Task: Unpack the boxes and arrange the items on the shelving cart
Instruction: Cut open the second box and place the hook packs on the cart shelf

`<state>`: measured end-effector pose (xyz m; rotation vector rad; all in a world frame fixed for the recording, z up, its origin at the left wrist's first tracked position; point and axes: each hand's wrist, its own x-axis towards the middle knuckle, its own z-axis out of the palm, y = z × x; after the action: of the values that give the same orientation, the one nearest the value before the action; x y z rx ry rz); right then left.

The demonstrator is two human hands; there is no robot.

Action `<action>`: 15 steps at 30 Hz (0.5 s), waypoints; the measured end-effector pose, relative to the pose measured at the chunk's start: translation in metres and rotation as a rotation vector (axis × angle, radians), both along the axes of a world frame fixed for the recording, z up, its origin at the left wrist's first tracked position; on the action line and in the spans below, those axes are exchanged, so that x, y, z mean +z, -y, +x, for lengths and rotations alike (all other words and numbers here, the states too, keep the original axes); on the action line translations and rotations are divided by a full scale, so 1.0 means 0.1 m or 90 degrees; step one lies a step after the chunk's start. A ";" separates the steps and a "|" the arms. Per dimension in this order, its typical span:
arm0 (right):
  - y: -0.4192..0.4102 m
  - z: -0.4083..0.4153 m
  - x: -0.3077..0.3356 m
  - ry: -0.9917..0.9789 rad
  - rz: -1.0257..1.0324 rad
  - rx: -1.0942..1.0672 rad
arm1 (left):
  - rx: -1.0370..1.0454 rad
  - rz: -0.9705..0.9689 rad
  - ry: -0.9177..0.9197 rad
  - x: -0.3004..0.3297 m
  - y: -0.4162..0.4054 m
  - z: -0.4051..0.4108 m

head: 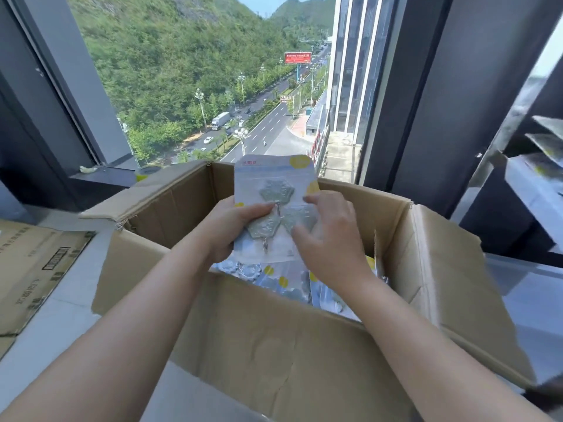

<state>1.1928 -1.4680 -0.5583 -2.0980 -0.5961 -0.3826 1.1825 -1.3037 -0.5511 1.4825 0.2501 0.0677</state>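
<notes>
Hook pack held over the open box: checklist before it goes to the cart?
1. Left hand grips the hook pack from its left edge: ok.
2. Right hand has fingers on the pack's right side: ok.
3. Pack lifted above the cardboard box rim: ok.
4. Single pack held, or more stacked behind it: cannot tell.
5. More packs in the box left to unpack: ok.
6. Free slot on the shelving cart at right, blurred: cannot tell.
</notes>
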 end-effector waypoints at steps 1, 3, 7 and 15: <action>0.12 -0.05 0.07 -0.067 0.015 -0.024 | 0.004 -0.012 0.017 0.05 0.12 -0.09; 0.36 -0.18 0.18 -0.299 0.072 0.047 | 0.032 -0.026 0.032 0.11 0.36 -0.28; 0.89 -0.58 0.18 -0.416 0.212 0.174 | 0.071 -0.028 0.015 0.09 0.88 -0.77; 1.90 -1.52 -0.04 -0.463 0.227 0.251 | 0.098 -0.022 -0.043 0.00 1.88 -1.78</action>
<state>1.0404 -1.6582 -0.5625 -1.5701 -0.4392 0.4579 1.0049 -1.4917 -0.5511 1.4305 0.4187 0.1364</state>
